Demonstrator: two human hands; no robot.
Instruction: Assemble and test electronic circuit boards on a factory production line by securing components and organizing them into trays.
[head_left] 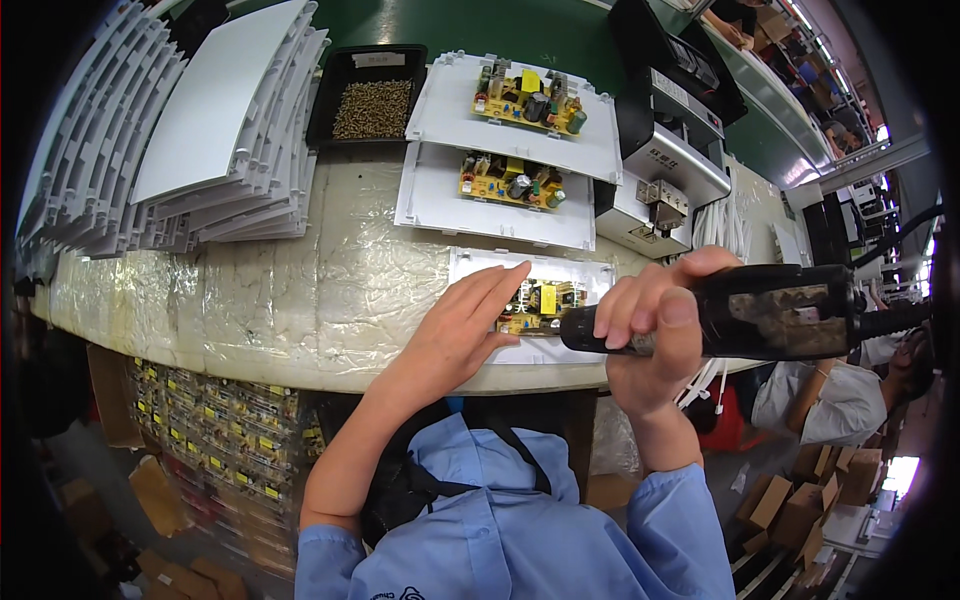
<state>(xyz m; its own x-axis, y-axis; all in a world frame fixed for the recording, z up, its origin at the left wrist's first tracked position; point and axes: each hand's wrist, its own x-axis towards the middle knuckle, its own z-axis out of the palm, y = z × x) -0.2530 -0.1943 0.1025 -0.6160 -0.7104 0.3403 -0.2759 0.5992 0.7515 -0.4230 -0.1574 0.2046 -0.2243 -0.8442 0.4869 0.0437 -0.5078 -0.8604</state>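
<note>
My left hand (pixel 447 327) rests at the left end of a small circuit board (pixel 547 297), fingers stretched out and thumb apart from them. The board carries a yellow component and lies on a white plastic panel (pixel 475 262) at the table's near edge. My right hand (pixel 655 325) is wrapped round a black electric screwdriver (pixel 775 312), which is held nearly level. Its front end points left, over the right part of the board. Whether its tip touches a screw is hidden.
Two more white panels with circuit boards (pixel 530 97) lie farther back. Left of them are a black tray (pixel 322 125) of small brass-coloured screws and stacked white panels (pixel 215 110). A grey-and-black machine (pixel 665 165) stands right. Bagged boards (pixel 215 430) fill a rack below the table.
</note>
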